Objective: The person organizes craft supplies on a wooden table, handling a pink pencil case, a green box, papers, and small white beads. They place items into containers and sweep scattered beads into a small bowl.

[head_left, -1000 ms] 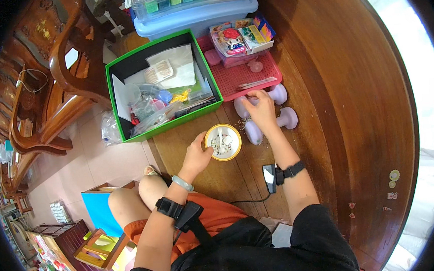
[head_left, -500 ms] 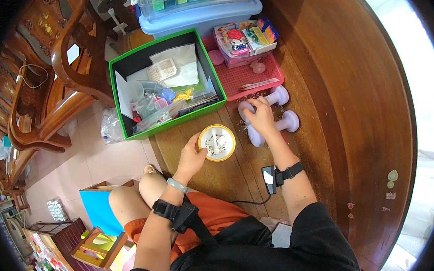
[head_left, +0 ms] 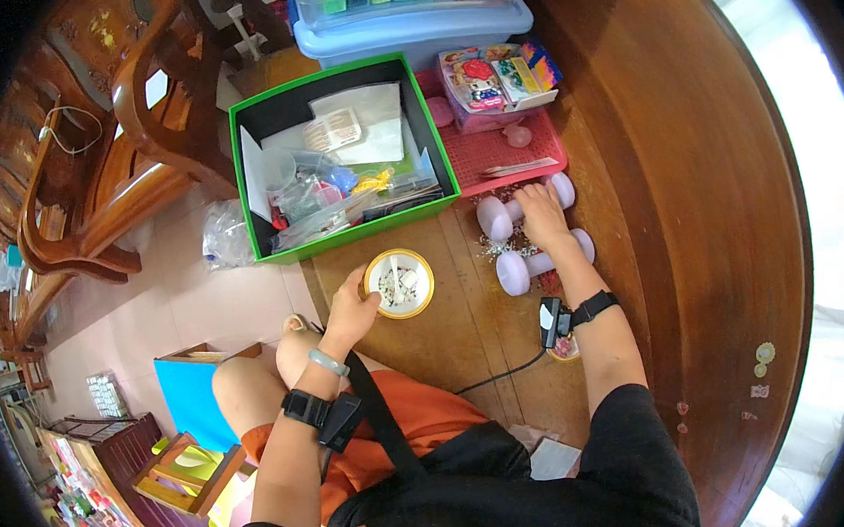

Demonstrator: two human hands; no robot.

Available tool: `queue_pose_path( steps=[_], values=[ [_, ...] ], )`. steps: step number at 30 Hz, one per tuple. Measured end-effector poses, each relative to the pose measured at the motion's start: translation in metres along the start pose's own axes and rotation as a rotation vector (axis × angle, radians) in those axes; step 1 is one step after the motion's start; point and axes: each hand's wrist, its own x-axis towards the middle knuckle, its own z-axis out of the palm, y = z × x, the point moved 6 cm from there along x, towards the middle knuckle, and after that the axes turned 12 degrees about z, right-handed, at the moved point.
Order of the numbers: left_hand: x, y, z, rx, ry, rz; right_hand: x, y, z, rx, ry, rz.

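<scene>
A small white bowl with a yellow rim [head_left: 430, 297] stands on the wooden surface, with a white spoon [head_left: 394, 270] and dark and pale bits inside. My left hand [head_left: 352, 309] grips the bowl's left side, thumb and fingers at its rim. Two pale purple dumbbells lie to the right. My right hand [head_left: 543, 219] is closed over the handle of the far dumbbell [head_left: 497, 218], and its fingertips are partly hidden. The near dumbbell [head_left: 513, 273] lies just below my right wrist. Small white and dark grains [head_left: 489, 250] are scattered around the dumbbells.
A green-edged box [head_left: 344, 246] of packets and papers stands beyond the bowl. Behind the dumbbells sits a pink tray [head_left: 479, 163] with small packages. A blue lidded bin [head_left: 408, 37] is farther back. A curved wooden panel [head_left: 669, 200] rises at the right.
My left hand and the bowl have moved left, away from the dumbbells. My right hand has shifted right, from the far dumbbell's left end to its handle.
</scene>
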Motion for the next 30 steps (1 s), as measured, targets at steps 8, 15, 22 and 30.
queue_pose_path(
  steps=[8,15,22,30],
  values=[
    [-0.011,0.001,-0.016,-0.003,-0.058,-0.059,-0.037,-0.008,-0.027,0.17,0.038,-0.026],
    [-0.012,-0.014,-0.015,0.091,-0.083,0.111,-0.063,-0.021,-0.098,0.411,0.244,0.006],
    [-0.009,-0.034,-0.021,0.071,-0.064,0.078,-0.105,-0.033,-0.122,1.084,0.084,0.342],
    [-0.002,-0.027,-0.007,0.007,-0.117,0.072,-0.228,0.01,-0.058,1.306,0.182,0.801]
  ],
)
